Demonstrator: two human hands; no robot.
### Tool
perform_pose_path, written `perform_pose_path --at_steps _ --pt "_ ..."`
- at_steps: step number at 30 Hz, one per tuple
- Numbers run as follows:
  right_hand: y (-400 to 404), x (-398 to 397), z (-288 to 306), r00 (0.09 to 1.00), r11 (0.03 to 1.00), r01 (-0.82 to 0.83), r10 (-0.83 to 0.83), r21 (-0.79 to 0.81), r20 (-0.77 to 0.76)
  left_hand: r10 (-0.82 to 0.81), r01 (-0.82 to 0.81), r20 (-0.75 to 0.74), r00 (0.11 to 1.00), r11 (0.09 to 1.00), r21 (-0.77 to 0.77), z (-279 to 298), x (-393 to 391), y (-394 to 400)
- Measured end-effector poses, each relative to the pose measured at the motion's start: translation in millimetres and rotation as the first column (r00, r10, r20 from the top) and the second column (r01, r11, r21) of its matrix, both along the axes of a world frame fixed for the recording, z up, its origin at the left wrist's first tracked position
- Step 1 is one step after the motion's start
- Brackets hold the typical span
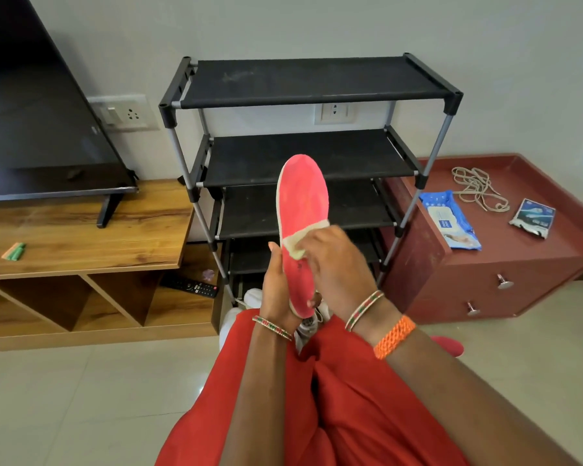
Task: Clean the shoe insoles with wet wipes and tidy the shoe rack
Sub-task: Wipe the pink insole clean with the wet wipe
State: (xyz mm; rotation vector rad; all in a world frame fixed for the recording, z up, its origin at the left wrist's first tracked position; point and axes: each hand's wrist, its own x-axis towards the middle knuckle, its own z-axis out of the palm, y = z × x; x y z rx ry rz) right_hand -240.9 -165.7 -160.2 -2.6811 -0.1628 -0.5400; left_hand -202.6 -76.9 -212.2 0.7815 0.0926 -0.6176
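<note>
Currently the wiping step is in hand. The left hand (276,287) grips the heel end of a red insole (302,210), holding it upright in front of the black shoe rack (303,82), toe end uppermost. The right hand (334,260) presses a folded wet wipe (298,240) against the insole's face about midway along its length, fingers curled over the wipe. The upper part of the face shows pale, uneven patches; whether these are moisture or wear cannot be told.

The visible rack shelves hold no shoes. White footwear (253,295) lies on the floor at the foot of the rack, partly hidden by the hands and a red garment. The wipes packet (451,220) lies on the maroon cabinet surface (552,257) to the right, near a coil of laces (478,188) and a torn sachet (532,216).

Judgement: cleaning is under way and tidying has not begun. The next move calls for carrying the wipe along the rest of the face under steady pressure, the left hand's hold bracing the flexible insole against bending.
</note>
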Motion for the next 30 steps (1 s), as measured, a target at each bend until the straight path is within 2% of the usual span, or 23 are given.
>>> perform_pose_path --at_steps 3,6,8,10,15,16,18,20,22,23,25,27,30 --pt "-9 6 12 0.996 0.997 0.076 -0.075 -0.009 0.055 -0.021 0.021 0.026 0.999 1.0 0.005 4 2 -1" --pt "6 -12 2 0.993 0.996 -0.046 0.054 -0.077 0.108 -0.017 0.019 0.031 0.999 0.999 -0.04 7 3 3" --pt "10 -22 -7 0.989 0.983 -0.135 0.141 -0.121 0.041 -0.052 0.054 0.052 0.997 0.997 -0.051 10 1 5" --pt "0 -13 -4 0.987 0.98 -0.154 0.158 -0.127 0.02 -0.045 0.047 0.027 0.999 0.997 -0.063 13 0 6" --pt "-22 13 24 0.995 0.992 0.088 -0.082 -0.093 0.062 -0.072 0.051 0.153 0.986 0.989 0.137 15 2 3" --pt "-20 11 25 0.995 0.994 0.068 -0.062 -0.082 0.079 -0.075 0.053 0.165 0.983 0.989 0.136 17 2 3" --pt "-8 1 19 0.988 0.983 -0.096 0.114 -0.155 0.108 -0.08 0.063 0.161 0.984 0.992 0.112 21 3 7" --pt "-6 -5 2 0.949 0.917 -0.271 0.305 -0.292 0.075 -0.141 0.122 0.157 0.978 0.985 0.121 24 5 12" --pt "-18 1 2 0.927 0.878 -0.342 0.374 -0.334 0.035 -0.17 0.142 0.163 0.972 0.975 0.171 22 4 15" --pt "-26 4 8 0.932 0.891 -0.324 0.358 -0.319 0.051 -0.173 0.14 0.169 0.97 0.972 0.187 20 3 16" --pt "-38 13 18 0.972 0.953 -0.185 0.213 -0.242 0.096 -0.18 0.149 0.177 0.968 0.973 0.175 20 1 16" --pt "-40 15 21 0.989 0.975 -0.081 0.104 -0.207 0.103 -0.196 0.175 0.147 0.97 0.974 0.14 23 0 15" --pt "-24 -4 5 0.975 0.944 -0.149 0.189 -0.293 0.115 -0.204 0.198 0.073 0.976 0.977 0.086 24 -1 19"
